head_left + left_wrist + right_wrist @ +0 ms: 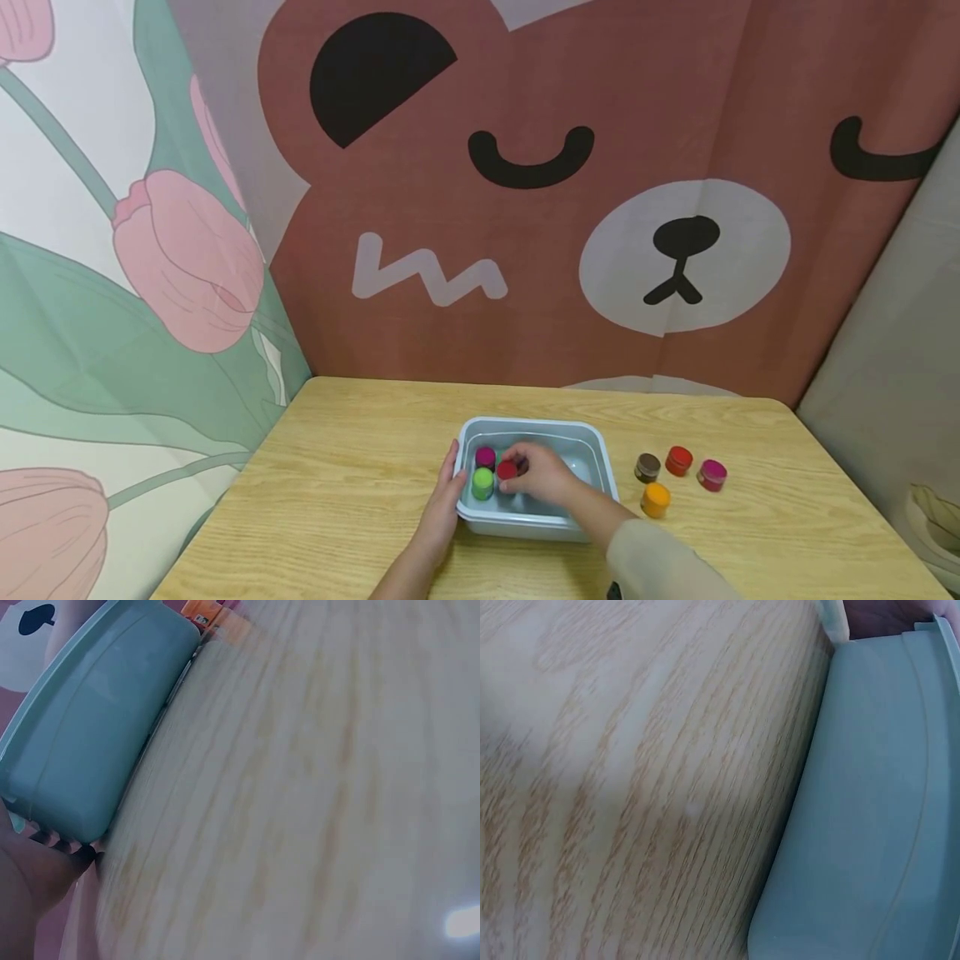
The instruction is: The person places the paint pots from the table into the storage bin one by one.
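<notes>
A light-blue plastic tub (536, 527) stands on the wooden table. My left hand (438, 512) holds it by its left side, with the thumb at the rim and the other fingers along the outer wall. Inside the tub, my right hand (542, 473) pinches a small red-topped jar (507, 471) between thumb and fingers. Left of that jar are a purple-topped jar (485, 457) and a light-green jar (483, 483). Part of the tub's floor is hidden beneath my right hand. Both wrist views show mainly the tub's outer wall (97, 727) and tabletop.
Right of the tub, on the table (337, 467), stand a dark brown jar (647, 467), a red jar (679, 461), a magenta jar (712, 475) and an orange jar (656, 500). A cloth with a bear print (540, 333) hangs behind the table's far edge.
</notes>
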A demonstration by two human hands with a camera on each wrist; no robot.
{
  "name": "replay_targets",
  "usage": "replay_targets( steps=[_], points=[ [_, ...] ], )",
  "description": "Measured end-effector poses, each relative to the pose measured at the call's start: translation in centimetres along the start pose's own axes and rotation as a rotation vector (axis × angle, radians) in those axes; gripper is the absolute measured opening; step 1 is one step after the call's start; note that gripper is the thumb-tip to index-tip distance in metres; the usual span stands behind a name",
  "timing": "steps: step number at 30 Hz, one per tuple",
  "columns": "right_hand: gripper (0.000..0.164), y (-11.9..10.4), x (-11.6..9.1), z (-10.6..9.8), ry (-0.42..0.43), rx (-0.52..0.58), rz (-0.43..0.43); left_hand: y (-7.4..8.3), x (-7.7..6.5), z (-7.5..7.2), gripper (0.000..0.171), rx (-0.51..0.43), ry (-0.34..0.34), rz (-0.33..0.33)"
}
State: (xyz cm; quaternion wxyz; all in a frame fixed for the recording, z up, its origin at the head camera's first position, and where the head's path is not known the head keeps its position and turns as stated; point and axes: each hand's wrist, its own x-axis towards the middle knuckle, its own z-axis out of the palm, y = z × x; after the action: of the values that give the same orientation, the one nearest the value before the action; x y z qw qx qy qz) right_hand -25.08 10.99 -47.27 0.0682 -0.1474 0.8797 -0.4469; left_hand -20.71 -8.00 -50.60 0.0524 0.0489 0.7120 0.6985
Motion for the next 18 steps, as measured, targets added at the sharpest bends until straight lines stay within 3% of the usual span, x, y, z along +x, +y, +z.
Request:
replay_targets(
  steps=[10,18],
  points=[
    [0.032,-0.37,0.2,0.41,-0.004,-0.197,-0.048,-0.02,0.09,-0.01,0.058,-0.013,-0.005,0.007],
    [0.032,-0.71,0.26,0.62,-0.039,-0.256,0.033,-0.09,0.07,0.0,0.059,-0.013,-0.003,0.012]
  ],
)
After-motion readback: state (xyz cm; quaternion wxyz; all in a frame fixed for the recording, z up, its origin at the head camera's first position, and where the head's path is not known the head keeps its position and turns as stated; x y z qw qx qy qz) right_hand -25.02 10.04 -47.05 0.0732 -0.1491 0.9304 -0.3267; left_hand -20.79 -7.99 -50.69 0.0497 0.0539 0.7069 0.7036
